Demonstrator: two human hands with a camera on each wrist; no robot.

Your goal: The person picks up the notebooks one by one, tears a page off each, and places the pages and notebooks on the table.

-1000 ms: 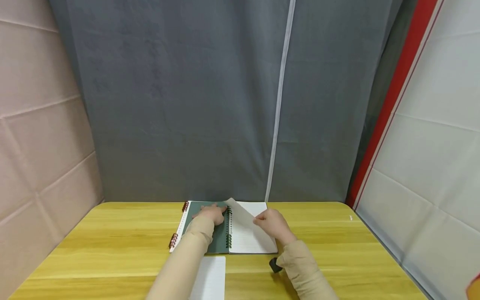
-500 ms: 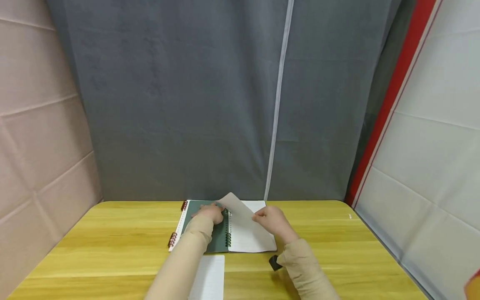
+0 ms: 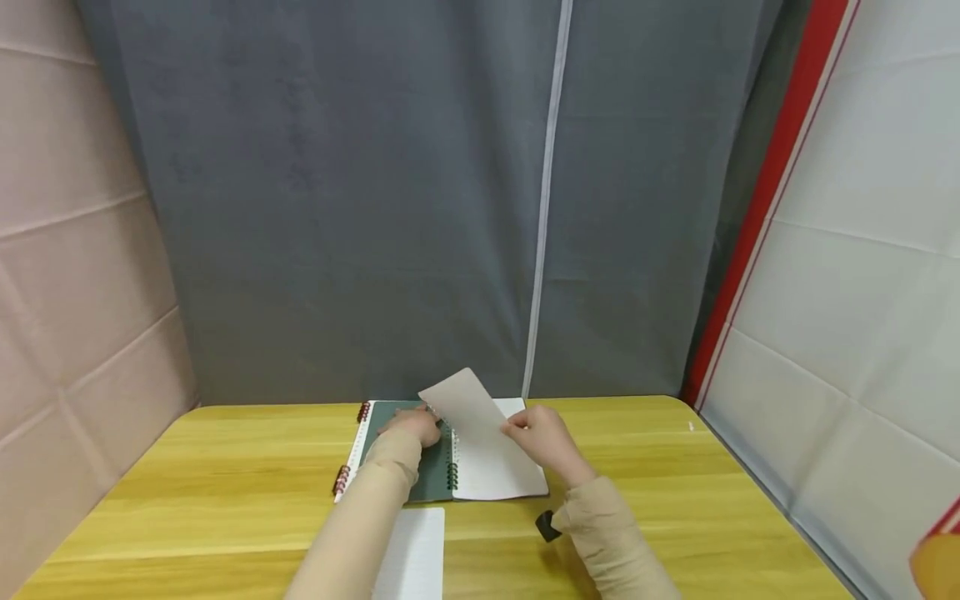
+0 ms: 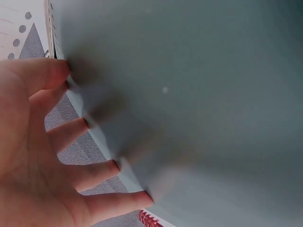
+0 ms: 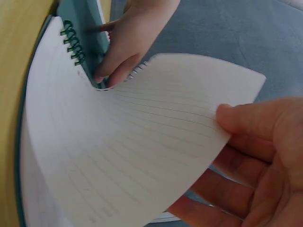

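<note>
On the yellow tabletop (image 3: 225, 467) I see the green spiral notebook (image 3: 420, 487) lying open near the far edge, with a loose lined sheet (image 3: 416, 554) nearer me. My left hand (image 3: 411, 427) presses flat on the green cover beside the rings, fingers (image 4: 71, 132) straight. My right hand (image 3: 542, 437) pinches the lifted lined page (image 3: 468, 408) between thumb and fingers, curling it up from the binding.
</note>
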